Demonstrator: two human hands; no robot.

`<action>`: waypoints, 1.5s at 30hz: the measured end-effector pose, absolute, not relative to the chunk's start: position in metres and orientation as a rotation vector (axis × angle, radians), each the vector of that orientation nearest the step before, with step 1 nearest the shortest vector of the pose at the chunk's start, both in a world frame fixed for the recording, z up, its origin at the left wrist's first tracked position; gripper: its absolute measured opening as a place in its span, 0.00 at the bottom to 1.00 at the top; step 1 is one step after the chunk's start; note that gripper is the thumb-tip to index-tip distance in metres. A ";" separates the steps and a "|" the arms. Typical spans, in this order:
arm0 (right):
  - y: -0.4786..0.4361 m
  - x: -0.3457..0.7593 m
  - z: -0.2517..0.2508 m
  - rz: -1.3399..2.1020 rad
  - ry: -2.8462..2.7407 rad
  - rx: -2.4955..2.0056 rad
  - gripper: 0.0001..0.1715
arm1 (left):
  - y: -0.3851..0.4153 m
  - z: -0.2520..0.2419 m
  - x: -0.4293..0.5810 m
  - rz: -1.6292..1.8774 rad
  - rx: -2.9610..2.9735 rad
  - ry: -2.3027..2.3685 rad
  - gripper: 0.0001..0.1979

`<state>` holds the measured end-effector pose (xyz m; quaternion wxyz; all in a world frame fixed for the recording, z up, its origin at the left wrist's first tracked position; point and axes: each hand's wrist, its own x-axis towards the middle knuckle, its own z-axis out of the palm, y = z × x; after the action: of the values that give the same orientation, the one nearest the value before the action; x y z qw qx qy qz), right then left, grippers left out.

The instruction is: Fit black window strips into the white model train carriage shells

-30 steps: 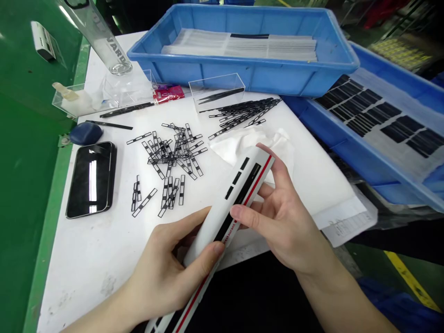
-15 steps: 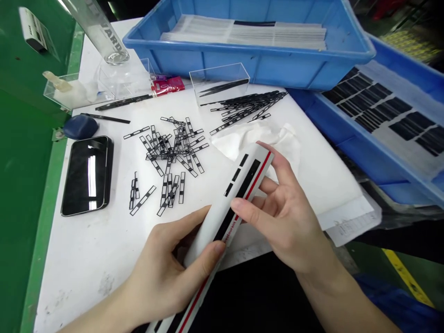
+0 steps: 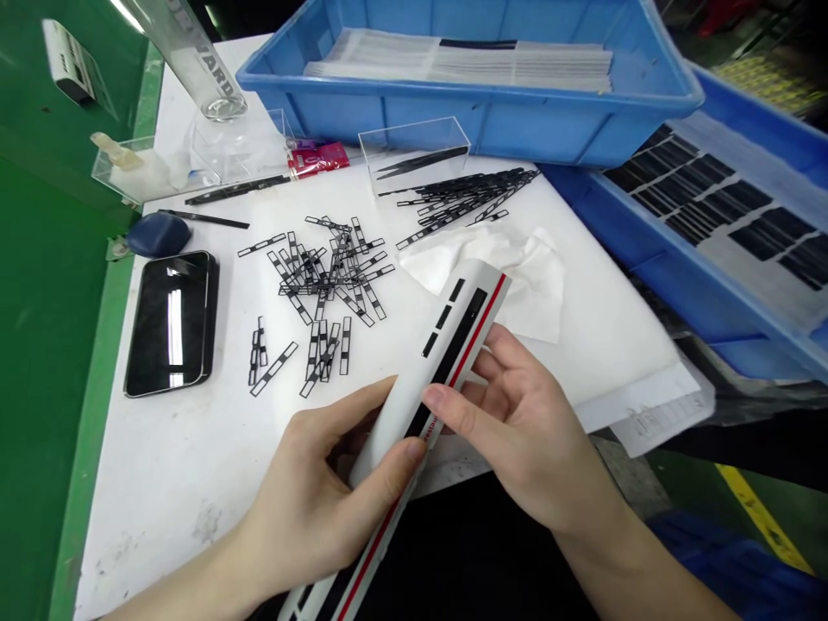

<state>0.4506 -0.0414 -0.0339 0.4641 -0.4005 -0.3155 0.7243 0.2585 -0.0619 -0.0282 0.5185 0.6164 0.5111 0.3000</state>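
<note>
A long white model train car shell [image 3: 446,332] with black windows and a red stripe lies slanted across both hands above the table's near edge. My left hand [image 3: 316,509] wraps its lower half, thumb pressed on the side. My right hand [image 3: 517,423] holds the upper half, thumb on the black window strip and fingers behind the shell. Just beyond lie a crumpled white cloth [image 3: 517,267] and a scatter of small black window-frame strips [image 3: 323,285].
A black phone [image 3: 172,323] lies at the left. A bundle of thin black strips [image 3: 466,198] and clear boxes [image 3: 414,151] sit further back. Blue trays [image 3: 492,112] with parts stand at the back and right [image 3: 679,259]. A green surface [image 3: 45,302] borders the white table [image 3: 181,466].
My right hand slid down the shell, so its fingers no longer reach the top end. The shell and left hand stayed almost still; the view shifted slightly.
</note>
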 end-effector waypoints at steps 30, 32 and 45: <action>-0.043 0.445 -0.031 1.827 -0.831 -1.041 0.15 | -0.057 -0.035 0.243 0.680 1.342 0.988 0.38; -0.043 0.444 -0.031 1.804 -0.851 -1.058 0.16 | -0.057 -0.035 0.244 0.680 1.370 0.988 0.38; -0.043 0.440 -0.031 1.917 -0.835 -0.971 0.24 | -0.053 -0.038 0.241 0.745 1.125 0.891 0.42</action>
<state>0.4399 -0.0433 -0.0309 0.4059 -0.3847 -0.3311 0.7600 0.2409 -0.0534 -0.0384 0.6907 0.5030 0.3985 0.3334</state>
